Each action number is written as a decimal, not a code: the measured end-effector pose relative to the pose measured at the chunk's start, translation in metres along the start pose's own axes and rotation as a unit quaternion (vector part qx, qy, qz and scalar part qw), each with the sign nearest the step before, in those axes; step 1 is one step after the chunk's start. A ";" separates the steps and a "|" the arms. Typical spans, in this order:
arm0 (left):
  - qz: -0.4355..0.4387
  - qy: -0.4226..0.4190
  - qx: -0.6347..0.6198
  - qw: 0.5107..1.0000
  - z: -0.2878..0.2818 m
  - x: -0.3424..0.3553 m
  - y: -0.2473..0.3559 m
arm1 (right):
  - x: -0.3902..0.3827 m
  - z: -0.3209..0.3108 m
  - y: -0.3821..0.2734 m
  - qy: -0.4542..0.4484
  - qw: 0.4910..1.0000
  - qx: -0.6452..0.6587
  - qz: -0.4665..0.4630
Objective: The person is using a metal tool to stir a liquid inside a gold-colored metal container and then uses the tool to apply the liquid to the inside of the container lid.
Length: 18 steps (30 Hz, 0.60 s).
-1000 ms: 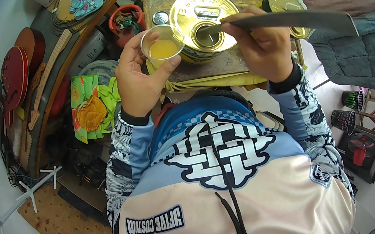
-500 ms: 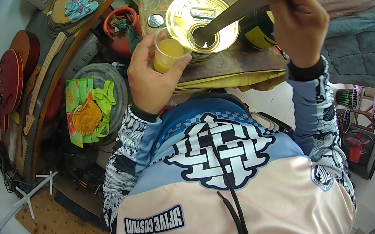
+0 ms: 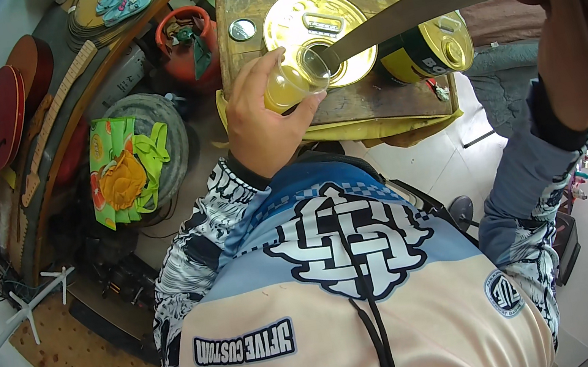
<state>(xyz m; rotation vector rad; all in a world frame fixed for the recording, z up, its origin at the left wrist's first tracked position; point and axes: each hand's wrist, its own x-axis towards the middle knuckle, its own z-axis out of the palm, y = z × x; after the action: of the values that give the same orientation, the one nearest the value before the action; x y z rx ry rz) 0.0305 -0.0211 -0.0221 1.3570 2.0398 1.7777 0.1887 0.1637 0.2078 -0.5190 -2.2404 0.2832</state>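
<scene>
My left hand (image 3: 259, 121) is closed around a clear plastic cup (image 3: 285, 86) with yellowish liquid in it. The cup tilts right, its rim overlapping the round opening of a gold-topped can (image 3: 288, 23). A long flat grey strip (image 3: 428, 8), perhaps metal, slants down to that opening, its lower tip at the cup's rim. Whether tip and rim touch, I cannot tell. High at the right, my right hand (image 3: 580, 46) grips the strip's upper end. A second can (image 3: 419, 60), dark green and yellow with a gold top, lies on its side beside the first.
The cans rest on a worn wooden table (image 3: 381, 102), with a small round cap (image 3: 242, 29) at its left. An orange-red bucket (image 3: 192, 65) stands left of it. Farther left are a green bag (image 3: 106, 140) and several guitars (image 3: 4, 125). Grey padded fabric (image 3: 509, 84) lies right.
My left hand has brought the cup right and tilted it toward the can's opening. My right hand has moved right and outward along with the strip's upper end.
</scene>
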 end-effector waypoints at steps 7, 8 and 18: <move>0.019 0.014 0.027 0.999 0.008 0.002 0.010 | 0.006 -0.025 0.007 -0.028 0.974 -0.174 -0.142; 0.023 0.015 0.032 0.999 0.009 0.002 0.012 | 0.005 -0.026 0.006 -0.027 0.967 -0.195 -0.159; 0.014 0.020 0.054 0.998 0.015 0.007 0.021 | -0.061 0.087 -0.013 0.028 0.997 0.060 -0.043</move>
<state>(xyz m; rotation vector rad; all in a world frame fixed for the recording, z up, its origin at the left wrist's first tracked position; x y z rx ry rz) 0.0463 -0.0072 -0.0061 1.3953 2.1768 1.7425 0.1559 0.1211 0.1155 -0.3608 -2.1704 0.3513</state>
